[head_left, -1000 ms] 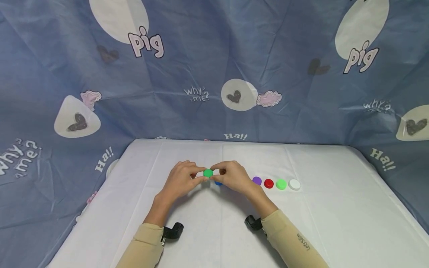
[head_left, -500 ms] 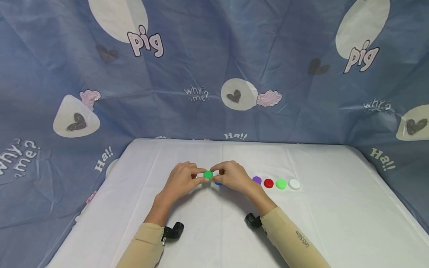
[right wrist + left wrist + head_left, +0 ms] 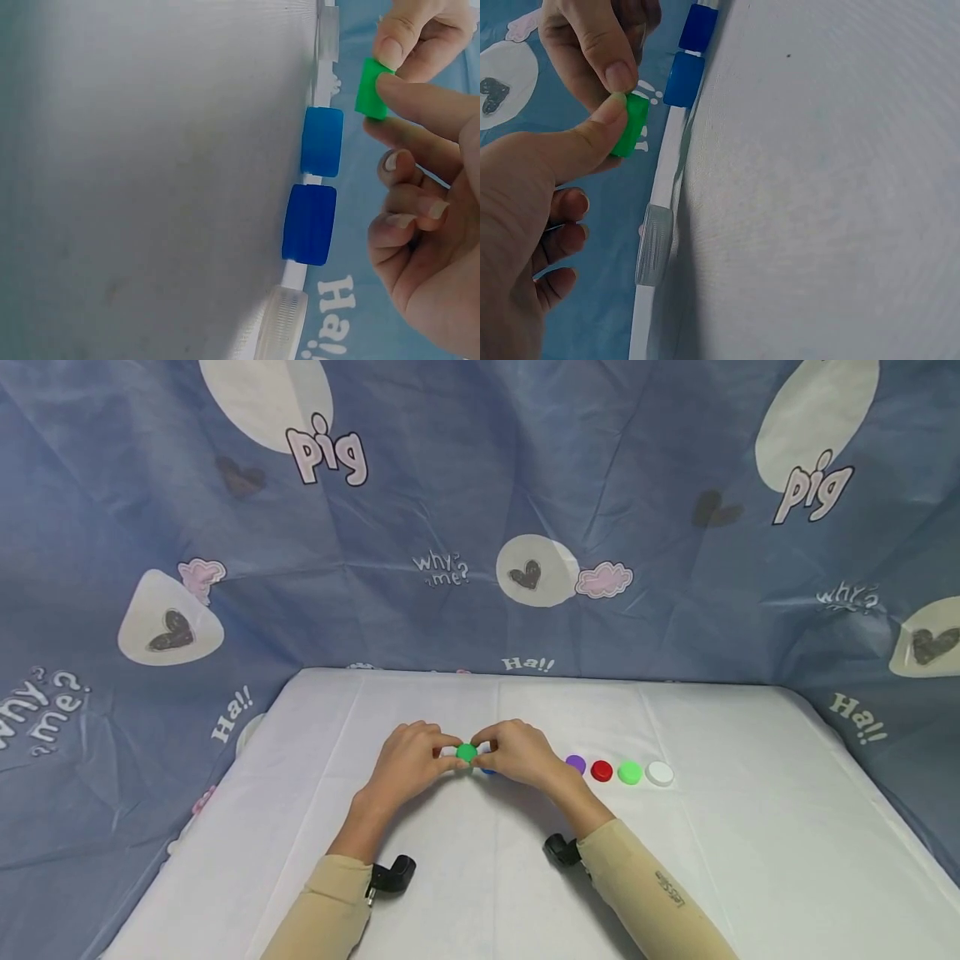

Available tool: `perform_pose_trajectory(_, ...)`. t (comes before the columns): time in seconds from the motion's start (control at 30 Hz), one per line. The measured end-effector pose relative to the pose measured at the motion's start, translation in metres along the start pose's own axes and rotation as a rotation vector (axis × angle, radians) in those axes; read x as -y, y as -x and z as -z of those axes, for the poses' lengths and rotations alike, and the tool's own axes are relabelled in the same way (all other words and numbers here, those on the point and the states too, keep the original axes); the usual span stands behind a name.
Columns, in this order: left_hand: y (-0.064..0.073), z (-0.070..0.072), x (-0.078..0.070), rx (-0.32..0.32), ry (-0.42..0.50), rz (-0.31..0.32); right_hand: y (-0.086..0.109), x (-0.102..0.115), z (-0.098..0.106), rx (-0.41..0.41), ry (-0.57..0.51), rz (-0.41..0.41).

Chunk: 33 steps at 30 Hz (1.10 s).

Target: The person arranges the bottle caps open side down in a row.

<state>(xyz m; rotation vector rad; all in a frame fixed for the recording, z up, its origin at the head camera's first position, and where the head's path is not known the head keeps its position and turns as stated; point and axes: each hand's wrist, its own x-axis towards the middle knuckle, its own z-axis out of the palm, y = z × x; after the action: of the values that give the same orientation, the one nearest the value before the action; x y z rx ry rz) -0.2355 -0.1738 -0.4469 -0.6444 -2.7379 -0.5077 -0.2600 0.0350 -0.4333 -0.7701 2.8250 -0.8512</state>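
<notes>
A green bottle cap (image 3: pixel 467 753) is held between both hands above the white tabletop. My left hand (image 3: pixel 408 764) pinches it from the left with thumb and finger; the left wrist view shows the thumb over the green cap (image 3: pixel 636 126). From the other side my right hand (image 3: pixel 521 756) grips the same cap, and its other fingers are curled in the right wrist view. Partly hidden behind the right hand is a blue cap (image 3: pixel 488 770). In the right wrist view a lighter blue cap (image 3: pixel 322 142) and a dark blue cap (image 3: pixel 309 225) sit on the table, apart from the fingers.
Right of the hands, a purple cap (image 3: pixel 575 764), red cap (image 3: pixel 602 771), light green cap (image 3: pixel 630 772) and white cap (image 3: pixel 660 773) form a row. A clear ridged cap (image 3: pixel 654 246) shows in the left wrist view. A blue printed curtain (image 3: pixel 420 627) surrounds the table.
Both hands keep their pinch on the green cap, which has come down very slightly. The row of caps stays in place.
</notes>
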Motion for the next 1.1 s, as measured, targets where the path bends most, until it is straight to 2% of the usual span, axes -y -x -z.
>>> perform_pose_trajectory(0.5, -0.002, -0.005, -0.004, 0.063, -0.044, 0.022, -0.005, -0.003, -0.003, 0.041, 0.077, -0.005)
perform_pose_trajectory(0.8, -0.006, -0.008, -0.004, 0.096, -0.085, 0.017, -0.004, -0.002, -0.006, 0.035, 0.145, -0.008)
perform_pose_trajectory(1.1, -0.006, -0.01, -0.005, 0.127, -0.066, 0.083, -0.004, 0.002, -0.007, 0.022, 0.201, 0.0)
